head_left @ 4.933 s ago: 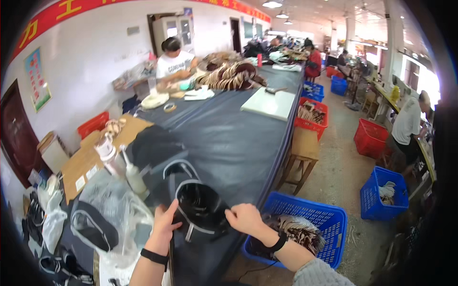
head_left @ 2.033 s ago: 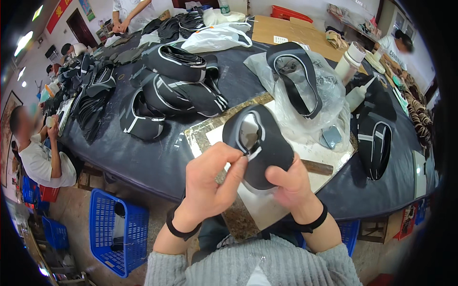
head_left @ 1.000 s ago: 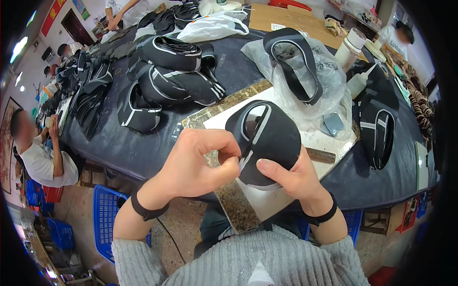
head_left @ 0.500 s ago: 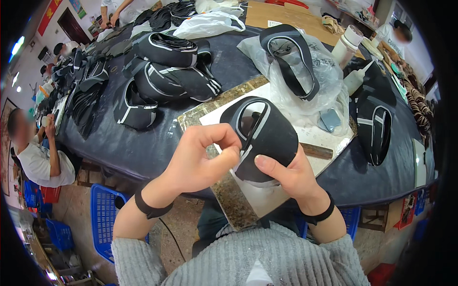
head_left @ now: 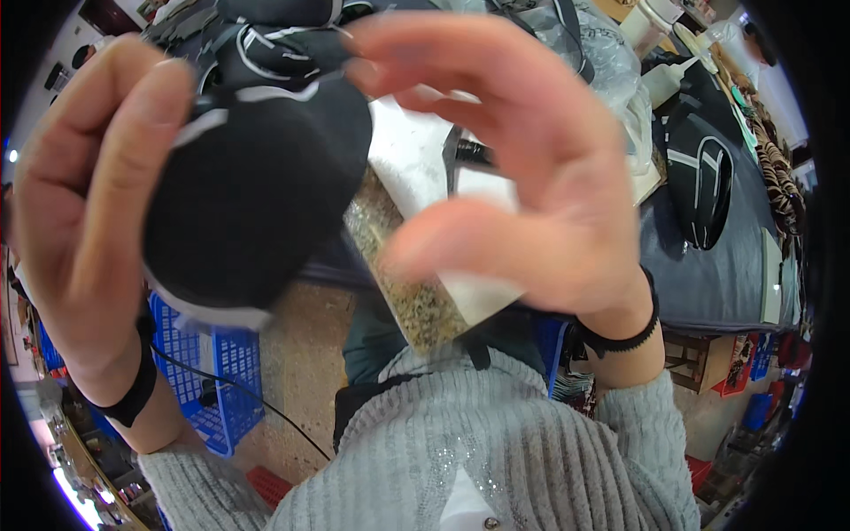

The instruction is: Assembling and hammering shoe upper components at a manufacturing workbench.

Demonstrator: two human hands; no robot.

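Note:
A black shoe upper (head_left: 257, 195) with pale grey edging is raised close to the camera, left of the middle. My left hand (head_left: 97, 177) grips its left edge, thumb lying on the near side. To the right, my right hand (head_left: 549, 168) is blurred, its thumb spread well away from its curved fingers. Nothing shows between them. Its fingertips come close to the upper's top right edge; whether they touch it I cannot tell. Below lies a speckled stone slab (head_left: 394, 257) with a white sheet (head_left: 478, 296) on it, partly hidden by my right hand.
More black uppers (head_left: 274, 53) are piled behind the held one. At the right lie another upper (head_left: 699, 195), a clear plastic bag (head_left: 611, 111), a squeeze bottle (head_left: 666, 81) and a white jar (head_left: 649, 25). Blue baskets (head_left: 239, 389) stand below the table edge.
The shoe upper has moved up and left, nearer the camera, and is turned. My right hand has let go of it and opened; my left hand now holds it by its edge.

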